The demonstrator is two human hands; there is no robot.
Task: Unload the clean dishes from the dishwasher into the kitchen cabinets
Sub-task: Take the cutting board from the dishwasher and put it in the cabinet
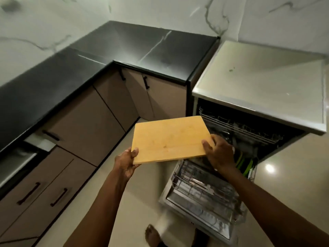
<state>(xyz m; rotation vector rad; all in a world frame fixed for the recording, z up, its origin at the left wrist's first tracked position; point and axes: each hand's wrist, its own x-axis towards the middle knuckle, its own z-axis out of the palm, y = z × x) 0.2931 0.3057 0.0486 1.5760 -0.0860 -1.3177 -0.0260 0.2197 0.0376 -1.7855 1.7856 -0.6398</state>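
Note:
A wooden cutting board point(170, 138) is held flat in the air in front of me, above the floor and the dishwasher's open door. My left hand point(127, 163) grips its near left corner, thumb on top. My right hand point(219, 151) grips its near right corner, thumb on top. The dishwasher point(249, 139) stands open on the right, with its lower rack point(201, 186) pulled out over the door and its upper rack point(236, 127) partly out. Green-handled items point(246, 164) stand in the rack behind my right wrist.
A black L-shaped countertop point(124, 43) runs along the left and back walls. Beige cabinets with black handles point(83, 125) and drawers point(44, 193) sit below it, all closed. The dishwasher's pale top point(258, 82) lies at the right. My bare foot point(153, 234) stands on the tiled floor.

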